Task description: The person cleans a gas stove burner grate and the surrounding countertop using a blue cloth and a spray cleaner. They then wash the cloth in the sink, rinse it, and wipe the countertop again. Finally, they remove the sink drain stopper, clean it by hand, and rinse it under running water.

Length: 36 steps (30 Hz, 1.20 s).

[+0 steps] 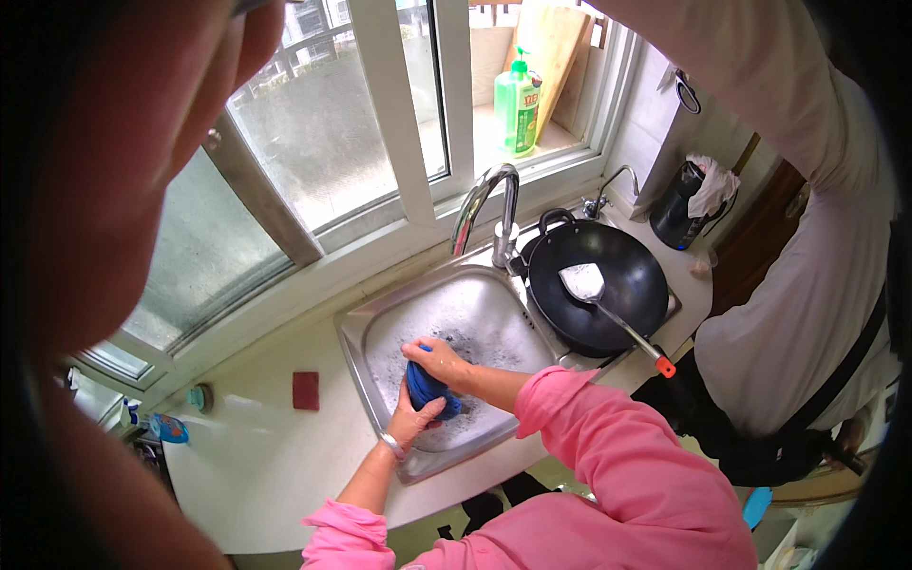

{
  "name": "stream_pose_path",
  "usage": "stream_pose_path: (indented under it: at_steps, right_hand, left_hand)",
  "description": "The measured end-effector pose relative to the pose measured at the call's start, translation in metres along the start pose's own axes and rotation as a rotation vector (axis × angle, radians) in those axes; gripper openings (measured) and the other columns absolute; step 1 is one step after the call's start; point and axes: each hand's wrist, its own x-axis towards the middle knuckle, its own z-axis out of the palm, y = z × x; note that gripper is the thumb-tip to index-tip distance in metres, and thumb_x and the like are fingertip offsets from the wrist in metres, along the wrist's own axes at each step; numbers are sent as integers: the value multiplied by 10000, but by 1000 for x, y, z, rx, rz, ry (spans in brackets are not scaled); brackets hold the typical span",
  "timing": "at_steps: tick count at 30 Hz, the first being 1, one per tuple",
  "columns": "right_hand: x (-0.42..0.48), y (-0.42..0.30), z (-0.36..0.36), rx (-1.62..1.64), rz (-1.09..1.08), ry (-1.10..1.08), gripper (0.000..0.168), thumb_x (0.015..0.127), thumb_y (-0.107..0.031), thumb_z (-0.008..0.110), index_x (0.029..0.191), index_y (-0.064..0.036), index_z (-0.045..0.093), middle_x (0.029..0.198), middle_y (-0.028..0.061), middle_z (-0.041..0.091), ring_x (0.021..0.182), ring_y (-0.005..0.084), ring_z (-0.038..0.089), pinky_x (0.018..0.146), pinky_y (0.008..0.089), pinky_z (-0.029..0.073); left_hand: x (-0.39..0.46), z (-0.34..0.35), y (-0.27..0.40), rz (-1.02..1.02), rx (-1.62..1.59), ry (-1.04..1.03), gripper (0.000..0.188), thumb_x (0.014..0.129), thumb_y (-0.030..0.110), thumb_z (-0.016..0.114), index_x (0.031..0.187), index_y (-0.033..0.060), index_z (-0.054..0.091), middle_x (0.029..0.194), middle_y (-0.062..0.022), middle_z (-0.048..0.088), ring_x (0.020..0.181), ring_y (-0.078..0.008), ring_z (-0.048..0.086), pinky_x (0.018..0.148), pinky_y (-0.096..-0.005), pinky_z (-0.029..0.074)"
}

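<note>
Over the stainless steel sink [491, 299], a bunched blue cloth [426, 388] is held between both hands. My left hand [413, 417], with a silver bangle at the wrist, grips its lower part. My right hand [440, 363] is closed around the upper end, a bit of blue showing past the fingers. Suds and dark specks lie on the sink bottom under the cloth. A chrome faucet [510, 192] arches at the sink's back corner; whether water runs cannot be told.
A black wok [634, 249] holding a metal spatula [613, 313] stands right of the sink. A dark red scouring pad [306, 391] lies on the left counter [249, 484]. A green dish-soap bottle [519, 107] stands by the window, a black kettle [673, 206] far right. Another person [784, 285] stands at right.
</note>
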Motion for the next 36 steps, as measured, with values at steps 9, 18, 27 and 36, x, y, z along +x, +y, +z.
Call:
stream_pose_path:
  at_steps: [9,18,27,36]
  right_hand:
    - [1,-14,-5,14,145,-253,694,802,-656,365,1255,-131,380,1190,104,447,997,217,454,816,442,383]
    - [54,40,-41,-75,204,-9,254,795,-235,552,973,-53,559,756,28,549,575,122,484,475,241,370]
    - [109,83,-95,-385,-5,476,362,753,-189,565,1068,-17,515,874,160,589,806,244,567,735,328,455]
    - [90,49,-90,-1151,-17,316,320,777,-231,479,1061,-94,531,1033,204,547,953,355,543,812,414,444]
  left_hand:
    - [-8,-68,-10,226,41,311,413,739,209,615,1087,17,503,885,-67,583,730,-139,565,606,-271,480]
    - [-68,-166,1,-119,1046,560,568,693,248,620,1216,101,454,1106,-174,553,952,-365,552,814,-420,443]
    - [-40,-57,25,670,1136,335,520,731,158,614,1226,120,459,1274,-145,407,1135,-294,425,936,-382,347]
    - [-60,116,36,258,-87,-209,270,841,121,577,1079,11,510,868,-16,578,730,-77,546,670,-224,472]
